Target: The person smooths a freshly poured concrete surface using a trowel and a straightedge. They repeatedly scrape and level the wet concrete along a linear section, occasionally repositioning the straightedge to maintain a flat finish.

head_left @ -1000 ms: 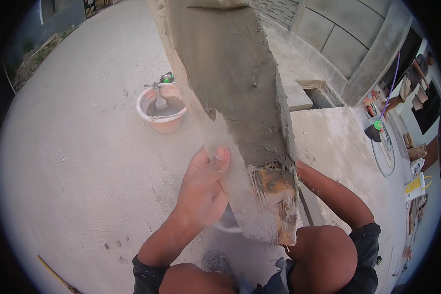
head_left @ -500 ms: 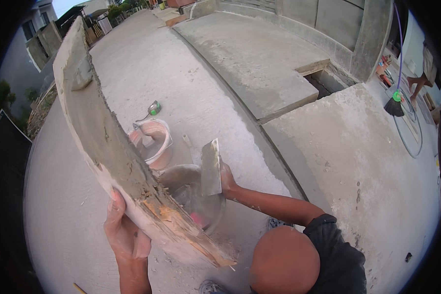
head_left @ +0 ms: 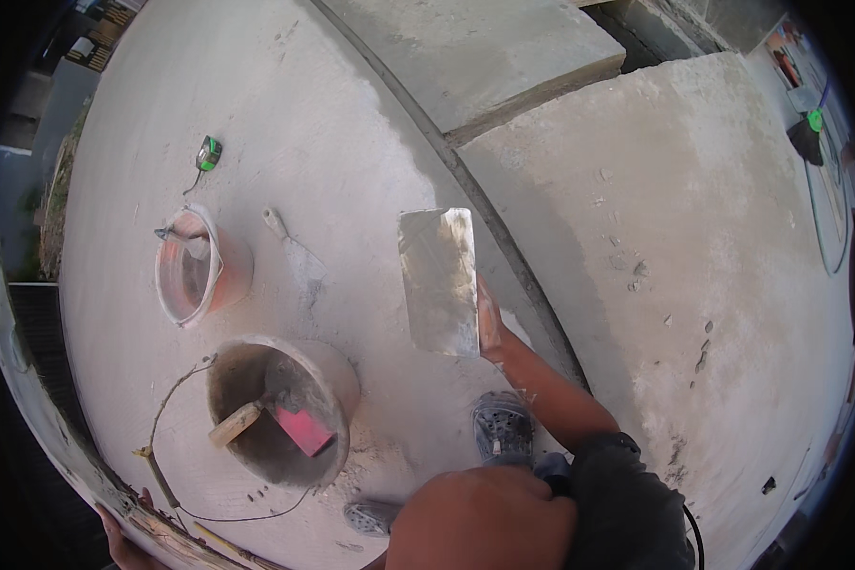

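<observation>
My right hand (head_left: 487, 318) grips a rectangular steel plastering trowel (head_left: 437, 280), its flat blade turned toward me and stained with cement. Its handle is hidden behind the blade. At the lower left, my left hand (head_left: 116, 540) holds a long, rough-edged board (head_left: 55, 432) by its edge; most of that hand is cut off or hidden. Between the hands stands a large bucket (head_left: 342, 394) with a wire handle, tilted in view. Inside it lie a pink block (head_left: 304, 430) and a wooden-handled tool (head_left: 237, 424).
A smaller pinkish bucket (head_left: 233, 266) holds a tool. Near it lie a putty knife (head_left: 275, 224) and a green-black tape measure (head_left: 209, 153). A narrow groove (head_left: 465, 176) runs past raised concrete slabs. My clogged foot (head_left: 503, 425) is close by; a broom (head_left: 807, 141) hangs far right.
The board has swung from in front of me to the lower left, with my left hand on it. The view has tilted downward, and the trowel now shows its face, apart from the large bucket.
</observation>
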{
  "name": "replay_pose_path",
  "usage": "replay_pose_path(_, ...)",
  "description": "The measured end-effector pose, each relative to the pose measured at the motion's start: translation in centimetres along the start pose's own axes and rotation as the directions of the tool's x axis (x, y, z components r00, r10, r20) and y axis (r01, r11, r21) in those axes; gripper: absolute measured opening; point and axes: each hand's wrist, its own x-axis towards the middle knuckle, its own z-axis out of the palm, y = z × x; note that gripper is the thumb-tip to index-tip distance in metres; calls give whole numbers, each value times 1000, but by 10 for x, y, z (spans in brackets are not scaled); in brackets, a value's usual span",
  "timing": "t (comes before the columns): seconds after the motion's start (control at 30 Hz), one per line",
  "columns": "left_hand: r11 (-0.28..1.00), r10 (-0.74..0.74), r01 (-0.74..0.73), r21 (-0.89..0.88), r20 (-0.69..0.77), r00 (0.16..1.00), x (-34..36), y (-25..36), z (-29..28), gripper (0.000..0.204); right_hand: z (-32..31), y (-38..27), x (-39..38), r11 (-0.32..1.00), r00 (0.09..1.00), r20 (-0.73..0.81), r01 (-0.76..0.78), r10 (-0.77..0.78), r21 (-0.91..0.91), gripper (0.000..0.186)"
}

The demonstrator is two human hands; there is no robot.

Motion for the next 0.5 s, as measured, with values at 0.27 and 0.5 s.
replay_pose_path(0.27,971,-9,97,-217,374,927,26,-42,44,53,-72,-119,80,985,908,-411,8,-79,-173,47)
replay_pose_path(0.5,968,-72,184,-171,514,855,-21,-98,193,51,-84,-146,129,750,970,-241,-134,-35,-648,51)
